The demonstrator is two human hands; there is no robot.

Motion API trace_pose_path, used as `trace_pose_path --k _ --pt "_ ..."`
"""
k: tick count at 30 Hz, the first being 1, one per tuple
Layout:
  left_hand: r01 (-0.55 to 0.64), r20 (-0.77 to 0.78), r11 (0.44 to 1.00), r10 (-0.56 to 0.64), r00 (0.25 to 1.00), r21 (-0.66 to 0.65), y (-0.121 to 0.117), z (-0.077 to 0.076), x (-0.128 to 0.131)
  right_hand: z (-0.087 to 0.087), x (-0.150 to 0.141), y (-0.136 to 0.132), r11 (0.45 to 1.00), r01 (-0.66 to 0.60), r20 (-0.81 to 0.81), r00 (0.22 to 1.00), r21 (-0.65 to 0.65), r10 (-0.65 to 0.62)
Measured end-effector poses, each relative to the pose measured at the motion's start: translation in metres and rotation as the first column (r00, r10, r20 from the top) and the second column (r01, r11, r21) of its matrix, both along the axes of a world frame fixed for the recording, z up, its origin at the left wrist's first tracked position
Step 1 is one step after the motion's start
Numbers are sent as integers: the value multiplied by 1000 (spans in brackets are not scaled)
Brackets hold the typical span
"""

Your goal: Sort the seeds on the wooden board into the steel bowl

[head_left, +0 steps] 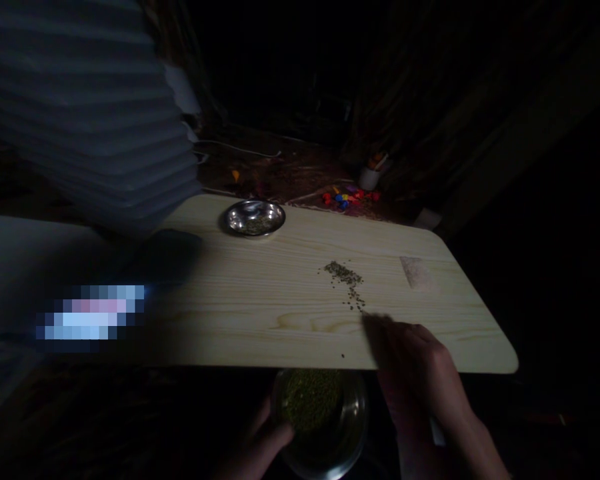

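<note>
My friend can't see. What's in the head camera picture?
In dim light, a person's left hand holds a metal bowl of small green bits just off the front edge of a wood-patterned table. The right hand is at that edge, near scattered bits; another metal bowl stands farther back.

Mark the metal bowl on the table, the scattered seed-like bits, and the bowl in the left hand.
Metal bowl [275, 216]: head view, inner right wall.
Seed-like bits [344, 273]: head view, middle of the denser cluster.
Held bowl [354, 407]: head view, inner right wall.
</note>
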State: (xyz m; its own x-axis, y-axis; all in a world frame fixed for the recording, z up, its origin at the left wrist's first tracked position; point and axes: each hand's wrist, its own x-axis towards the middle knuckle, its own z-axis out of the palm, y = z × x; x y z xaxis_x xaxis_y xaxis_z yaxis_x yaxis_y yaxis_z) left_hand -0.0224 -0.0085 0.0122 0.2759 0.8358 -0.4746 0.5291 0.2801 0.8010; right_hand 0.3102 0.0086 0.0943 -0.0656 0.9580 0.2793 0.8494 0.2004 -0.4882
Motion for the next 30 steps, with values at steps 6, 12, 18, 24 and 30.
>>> trace_pose_path --k 6,12,18,24,30 --pt "-26 79 998 30 996 -50 1 0 1 8 -3 -5 999 -9 -24 1000 -37 8" --pt "-71 133 994 82 988 -87 8 24 11 6 -17 4 999 -32 -32 999 -35 30" --pt "-47 122 996 57 991 -79 13 37 10 7 -29 10 992 -109 6 994 -58 109" --pt "-72 105 997 75 992 -34 10 28 4 13 -36 16 990 -124 -2 992 -62 125" --pt "-91 175 994 99 979 -56 4 18 2 28 -32 -7 978 -166 -26 986 -124 164"
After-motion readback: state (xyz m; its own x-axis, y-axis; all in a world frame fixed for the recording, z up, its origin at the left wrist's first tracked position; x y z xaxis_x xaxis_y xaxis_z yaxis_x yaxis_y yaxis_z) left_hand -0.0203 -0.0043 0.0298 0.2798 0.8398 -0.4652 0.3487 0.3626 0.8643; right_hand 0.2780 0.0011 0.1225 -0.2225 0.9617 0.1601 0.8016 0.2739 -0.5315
